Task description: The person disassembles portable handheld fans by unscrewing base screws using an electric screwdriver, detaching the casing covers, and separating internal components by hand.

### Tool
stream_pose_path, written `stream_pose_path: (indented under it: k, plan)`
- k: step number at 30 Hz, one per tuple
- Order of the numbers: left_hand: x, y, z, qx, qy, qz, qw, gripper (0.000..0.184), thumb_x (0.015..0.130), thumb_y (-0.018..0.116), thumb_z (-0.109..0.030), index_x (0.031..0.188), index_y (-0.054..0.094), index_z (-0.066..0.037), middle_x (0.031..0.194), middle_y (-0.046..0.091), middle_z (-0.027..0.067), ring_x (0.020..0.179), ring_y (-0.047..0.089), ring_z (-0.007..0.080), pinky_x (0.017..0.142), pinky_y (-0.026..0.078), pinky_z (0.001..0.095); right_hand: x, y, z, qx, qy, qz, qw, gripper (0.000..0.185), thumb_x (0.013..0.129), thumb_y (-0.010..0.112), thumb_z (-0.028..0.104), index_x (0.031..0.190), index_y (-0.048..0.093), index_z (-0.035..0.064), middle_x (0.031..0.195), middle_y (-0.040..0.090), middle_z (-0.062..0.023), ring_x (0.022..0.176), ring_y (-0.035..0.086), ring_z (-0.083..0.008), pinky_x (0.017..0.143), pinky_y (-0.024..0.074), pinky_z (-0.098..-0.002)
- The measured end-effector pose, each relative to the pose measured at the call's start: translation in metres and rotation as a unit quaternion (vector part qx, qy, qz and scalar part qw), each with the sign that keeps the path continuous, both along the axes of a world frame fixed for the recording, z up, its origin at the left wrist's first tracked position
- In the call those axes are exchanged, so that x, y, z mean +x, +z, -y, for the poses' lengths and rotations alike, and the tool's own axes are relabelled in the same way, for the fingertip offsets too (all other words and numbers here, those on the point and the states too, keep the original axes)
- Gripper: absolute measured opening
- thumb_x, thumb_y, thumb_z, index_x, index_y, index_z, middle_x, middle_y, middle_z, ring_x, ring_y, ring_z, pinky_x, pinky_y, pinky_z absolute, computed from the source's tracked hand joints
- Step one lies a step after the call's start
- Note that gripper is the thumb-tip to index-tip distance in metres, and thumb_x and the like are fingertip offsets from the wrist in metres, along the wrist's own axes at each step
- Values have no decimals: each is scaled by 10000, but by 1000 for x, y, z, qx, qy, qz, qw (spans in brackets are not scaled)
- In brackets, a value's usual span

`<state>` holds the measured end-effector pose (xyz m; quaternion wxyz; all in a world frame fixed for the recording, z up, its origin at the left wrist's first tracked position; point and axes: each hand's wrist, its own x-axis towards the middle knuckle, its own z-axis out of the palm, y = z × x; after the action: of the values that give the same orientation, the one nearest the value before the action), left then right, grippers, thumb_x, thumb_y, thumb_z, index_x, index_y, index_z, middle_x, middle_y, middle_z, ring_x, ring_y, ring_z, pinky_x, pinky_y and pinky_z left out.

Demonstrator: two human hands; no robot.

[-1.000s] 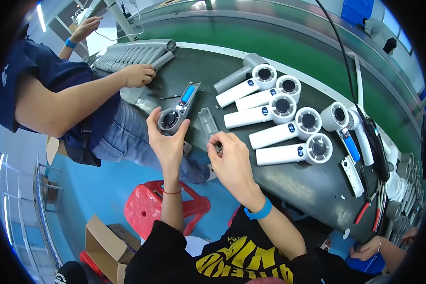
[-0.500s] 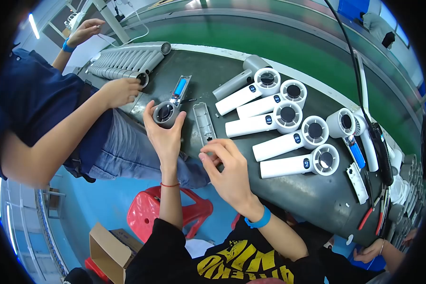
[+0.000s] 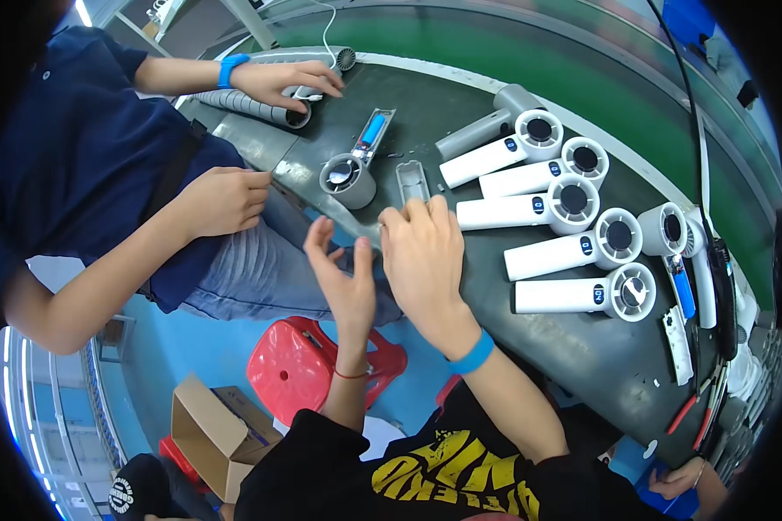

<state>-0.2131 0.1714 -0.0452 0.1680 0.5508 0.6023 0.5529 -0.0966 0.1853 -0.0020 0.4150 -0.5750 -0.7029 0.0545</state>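
Note:
My left hand (image 3: 343,278) is off the table edge with its fingers spread and nothing in them. Just above it on the dark table lies a grey handheld fan (image 3: 347,180), its handle open on a blue battery (image 3: 374,130). My right hand (image 3: 423,256) is over the near end of a grey handle cover (image 3: 413,181); its fingers are bent downward and the fingertips are partly hidden, so what they hold, if anything, cannot be made out. Several white fans (image 3: 530,211) lie to the right of it.
A co-worker in dark blue (image 3: 104,139) stands at the left, one hand over a row of grey fans (image 3: 252,106). At the right lie an opened white fan (image 3: 665,230), a white cover (image 3: 678,346) and red-handled pliers (image 3: 682,415). Below is a red stool (image 3: 291,365).
My left hand has let go of the grey fan and drawn back toward me. My right hand has moved over the grey cover. The co-worker's hands have shifted.

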Motion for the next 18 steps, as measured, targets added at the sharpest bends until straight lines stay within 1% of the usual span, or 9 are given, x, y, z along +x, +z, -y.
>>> stream_pose_path:
  k: [1, 5, 7, 8, 10, 11, 12, 14, 18]
  plan:
    - [1, -2, 2, -16, -12, -3, 1000, 551, 857, 648, -113, 1329, 386, -3, 1301, 443, 144, 1204, 442, 253, 935, 385, 356, -3, -1, -6, -23, -11, 31, 999, 91, 749, 653, 111, 831, 679, 83, 797, 571, -73, 826, 515, -266, 725, 421, -376]
    - [4, 0, 9, -28, -18, -76, 997, 485, 843, 641, -83, 1285, 451, -20, 1314, 422, 168, 1196, 446, 299, 939, 392, 374, -9, -9, -27, -30, -43, 71, 996, 118, 741, 653, 100, 843, 699, 63, 816, 575, -78, 863, 509, -265, 747, 404, -368]
    - [7, 6, 9, -41, -14, -181, 982, 423, 857, 613, -87, 1261, 494, -43, 1335, 404, 190, 1241, 402, 355, 996, 354, 426, -10, -9, -30, -29, -47, 71, 996, 125, 745, 651, 98, 854, 698, 61, 829, 576, -77, 863, 507, -265, 748, 403, -366]
    - [7, 7, 8, -39, -16, -183, 982, 423, 857, 613, -87, 1261, 494, -43, 1335, 404, 190, 1241, 402, 355, 996, 354, 426, -11, -9, -30, -30, -52, 72, 996, 131, 749, 648, 95, 865, 697, 58, 843, 578, -77, 863, 506, -265, 750, 403, -365]
    - [10, 8, 8, -46, -17, -257, 965, 392, 871, 581, -98, 1254, 516, -51, 1352, 389, 207, 1294, 335, 397, 1053, 285, 476, -10, -9, -26, -16, -51, 56, 997, 133, 754, 647, 96, 872, 694, 58, 850, 575, -80, 875, 505, -267, 755, 402, -368]
    - [12, 11, 8, -57, -28, -238, 969, 393, 880, 554, -109, 1266, 515, -47, 1356, 387, 213, 1328, 293, 402, 1079, 237, 498, -9, -8, -24, -4, -49, 40, 998, 134, 760, 646, 98, 880, 691, 58, 858, 573, -84, 886, 503, -268, 761, 402, -371]
    - [13, 11, 8, -51, -31, -236, 970, 393, 880, 554, -109, 1266, 515, -47, 1356, 387, 213, 1328, 293, 402, 1079, 237, 498, -6, -2, -17, 1, -53, 43, 998, 134, 760, 646, 98, 880, 691, 58, 858, 573, -84, 886, 503, -268, 761, 402, -371]
    - [14, 8, 10, -37, -7, -273, 961, 390, 869, 551, -99, 1255, 530, -42, 1345, 401, 216, 1319, 306, 405, 1078, 249, 495, 7, 15, 11, 68, -16, -82, 994, 142, 757, 659, 89, 894, 686, 60, 837, 570, -88, 855, 512, -268, 737, 415, -385]
    - [6, -2, 2, 25, -26, -307, 951, 357, 841, 542, -90, 1188, 563, -10, 1285, 455, 226, 1238, 387, 391, 1065, 285, 466, 49, 12, 96, 64, 72, -123, 988, 137, 750, 686, 79, 885, 679, 58, 795, 607, -71, 666, 556, -264, 590, 456, -361]
